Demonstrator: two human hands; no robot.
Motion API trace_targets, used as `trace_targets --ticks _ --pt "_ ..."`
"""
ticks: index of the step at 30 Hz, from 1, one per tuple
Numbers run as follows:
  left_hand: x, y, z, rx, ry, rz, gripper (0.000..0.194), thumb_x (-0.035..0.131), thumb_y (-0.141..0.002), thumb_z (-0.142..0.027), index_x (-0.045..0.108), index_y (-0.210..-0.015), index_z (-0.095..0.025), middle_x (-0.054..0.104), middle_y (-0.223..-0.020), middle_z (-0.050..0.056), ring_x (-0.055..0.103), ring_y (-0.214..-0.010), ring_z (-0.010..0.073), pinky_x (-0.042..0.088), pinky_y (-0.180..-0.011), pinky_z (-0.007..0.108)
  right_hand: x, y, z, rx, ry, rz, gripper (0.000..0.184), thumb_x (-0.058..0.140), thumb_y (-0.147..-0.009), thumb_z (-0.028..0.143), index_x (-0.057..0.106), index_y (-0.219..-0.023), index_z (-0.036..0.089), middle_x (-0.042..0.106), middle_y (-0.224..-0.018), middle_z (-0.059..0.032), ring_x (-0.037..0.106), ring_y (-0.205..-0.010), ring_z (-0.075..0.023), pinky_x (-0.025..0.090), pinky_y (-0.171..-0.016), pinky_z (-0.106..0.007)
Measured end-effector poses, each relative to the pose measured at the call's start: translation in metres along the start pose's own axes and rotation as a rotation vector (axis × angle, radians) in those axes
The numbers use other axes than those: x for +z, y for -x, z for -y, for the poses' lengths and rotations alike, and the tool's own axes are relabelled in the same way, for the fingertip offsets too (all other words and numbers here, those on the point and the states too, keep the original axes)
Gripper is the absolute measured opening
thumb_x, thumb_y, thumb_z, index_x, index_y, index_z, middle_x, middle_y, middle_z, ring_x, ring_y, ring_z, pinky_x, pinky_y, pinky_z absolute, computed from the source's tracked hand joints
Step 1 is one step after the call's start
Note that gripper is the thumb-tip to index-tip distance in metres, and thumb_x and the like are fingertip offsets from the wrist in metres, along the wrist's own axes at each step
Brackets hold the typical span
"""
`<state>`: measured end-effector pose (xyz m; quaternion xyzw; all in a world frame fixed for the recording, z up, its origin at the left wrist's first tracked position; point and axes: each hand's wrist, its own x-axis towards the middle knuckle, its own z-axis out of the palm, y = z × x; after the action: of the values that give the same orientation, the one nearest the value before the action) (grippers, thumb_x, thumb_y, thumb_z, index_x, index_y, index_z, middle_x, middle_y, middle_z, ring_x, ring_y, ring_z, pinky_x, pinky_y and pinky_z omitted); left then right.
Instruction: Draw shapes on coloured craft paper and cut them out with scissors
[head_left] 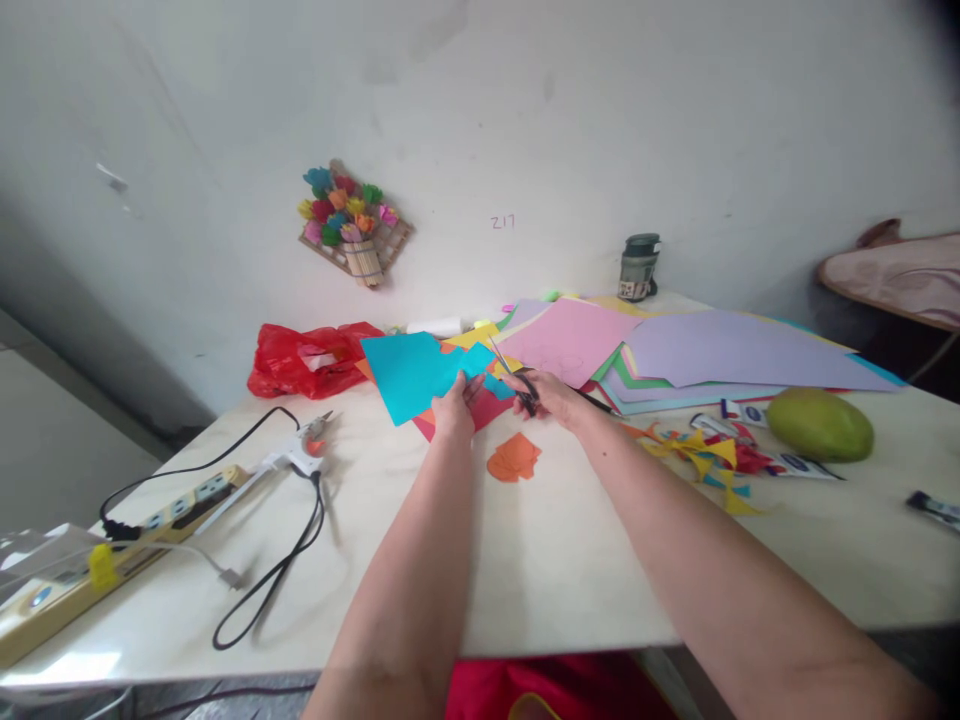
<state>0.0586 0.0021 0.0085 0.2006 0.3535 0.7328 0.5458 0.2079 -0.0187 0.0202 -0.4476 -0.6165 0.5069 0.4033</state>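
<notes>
My left hand (459,400) is closed on a sheet of blue paper (409,375) with a notched right edge, held above the table. In my right hand (551,395) is a pair of scissors (528,392) with black handles, its blades pointing up and left beside the blue paper's cut end. Whether the blades touch the paper I cannot tell. Below the hands, a small group of orange paper cutouts (514,458) lies on the table. Red paper (491,412) shows partly beneath the blue sheet.
A glue gun (304,450) and a power strip (150,530) with cords lie at left. Behind is a red plastic bag (281,365). Coloured sheets (720,350), paper scraps (705,455), a green mango-like fruit (821,425) and a tumbler (639,268) are at right.
</notes>
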Motion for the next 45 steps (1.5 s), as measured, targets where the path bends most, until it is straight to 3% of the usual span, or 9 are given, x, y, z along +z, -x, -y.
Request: trace_targets --ticks 7,15,21,45 --pt "0.002 0.001 -0.001 -0.023 0.05 -0.028 0.012 0.058 -0.079 -0.009 0.052 -0.07 -0.013 0.065 -0.071 0.005 0.067 -0.081 0.0187 0.054 -0.075 0.03 0.003 0.002 0.002 0.024 0.083 0.099 0.045 0.059 -0.07 0.059 0.053 -0.07 0.014 0.06 -0.054 -0.0022 0.051 -0.038 -0.0071 0.029 -0.032 -0.016" --pt "0.002 0.001 0.002 -0.066 0.047 0.064 0.008 0.053 -0.082 -0.01 0.058 -0.076 -0.013 0.067 -0.076 0.007 0.067 -0.077 0.0171 0.054 -0.074 0.029 0.007 0.002 0.001 0.043 0.023 0.094 0.043 0.061 -0.069 0.058 0.05 -0.068 0.016 0.057 -0.052 0.001 0.05 -0.037 -0.0056 0.026 -0.032 -0.015" --pt "0.0 -0.004 0.007 -0.073 0.024 0.069 0.005 0.059 -0.078 -0.013 0.059 -0.074 -0.015 0.068 -0.076 0.006 0.067 -0.076 0.017 0.055 -0.073 0.027 0.011 0.002 0.003 0.044 0.021 0.083 0.043 0.063 -0.069 0.056 0.049 -0.063 0.016 0.054 -0.049 0.0017 0.048 -0.036 -0.0051 0.025 -0.031 -0.016" --pt "-0.001 -0.004 0.01 -0.072 0.051 0.101 0.009 0.055 -0.08 -0.009 0.058 -0.073 -0.015 0.066 -0.068 0.005 0.066 -0.072 0.0158 0.054 -0.072 0.026 0.014 0.0 0.001 0.067 0.007 0.049 0.042 0.066 -0.066 0.054 0.048 -0.062 0.016 0.052 -0.048 0.0029 0.044 -0.035 -0.004 0.026 -0.031 -0.015"
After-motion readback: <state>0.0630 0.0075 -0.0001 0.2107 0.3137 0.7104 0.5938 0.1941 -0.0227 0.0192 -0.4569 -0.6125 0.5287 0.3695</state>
